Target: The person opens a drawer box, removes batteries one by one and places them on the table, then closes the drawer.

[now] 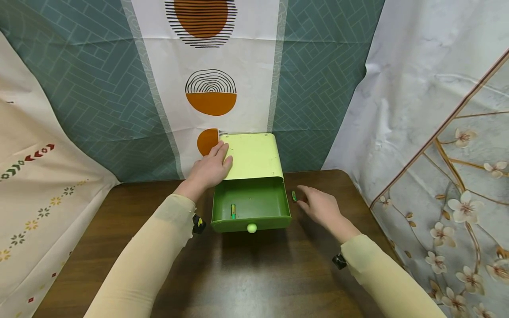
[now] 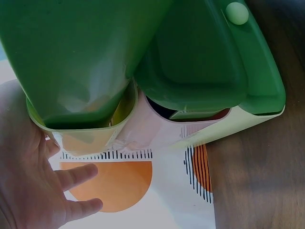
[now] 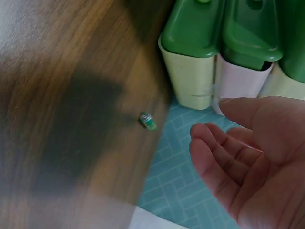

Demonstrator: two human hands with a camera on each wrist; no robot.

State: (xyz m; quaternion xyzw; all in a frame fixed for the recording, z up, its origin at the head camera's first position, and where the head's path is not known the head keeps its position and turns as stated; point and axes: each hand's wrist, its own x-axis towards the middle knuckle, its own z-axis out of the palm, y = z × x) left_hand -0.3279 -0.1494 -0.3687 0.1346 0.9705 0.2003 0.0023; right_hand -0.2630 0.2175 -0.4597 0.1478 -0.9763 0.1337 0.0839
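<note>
A small drawer unit with a pale green top [image 1: 254,154] stands at the back of the table. Its top drawer [image 1: 262,198], dark green with a round knob [image 1: 252,228], is pulled out. Inside, on the left, lies a green-and-gold battery [image 1: 233,211]. My left hand [image 1: 210,169] rests on the unit's left top edge, fingers extended. Another green battery [image 1: 294,196] lies on the table to the right of the drawer. Beside it is my right hand [image 1: 320,205], fingers loosely bent and thumb apart; in the right wrist view a gap separates the hand from the battery [image 3: 147,120].
Below the open drawer, the unit has a pink tier [image 3: 240,76] and a pale green tier [image 3: 190,71], both with green drawers. A patterned cloth [image 1: 326,88] hangs behind the brown wooden table [image 1: 254,274]. Flowered cloths flank it on both sides.
</note>
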